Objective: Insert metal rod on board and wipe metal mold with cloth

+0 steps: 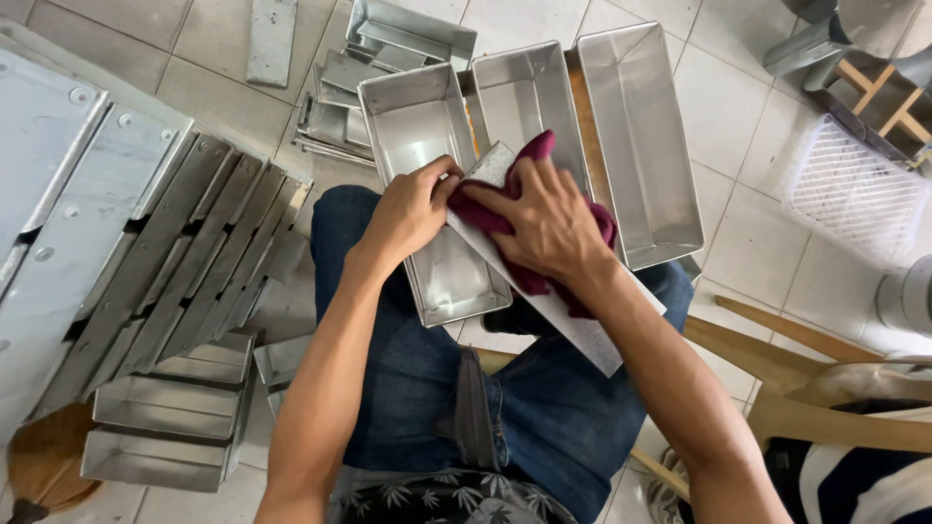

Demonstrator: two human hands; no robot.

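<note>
Over the rectangular metal tin: left hand fingers pinch flat grey lid edge; right hand fingers spread, pressing maroon cloth onto it.

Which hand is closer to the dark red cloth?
The right. The right hand lies flat on top of the dark red cloth, pressing it onto the flat metal lid. The left hand pinches the lid's upper end, just beside the cloth.
</note>
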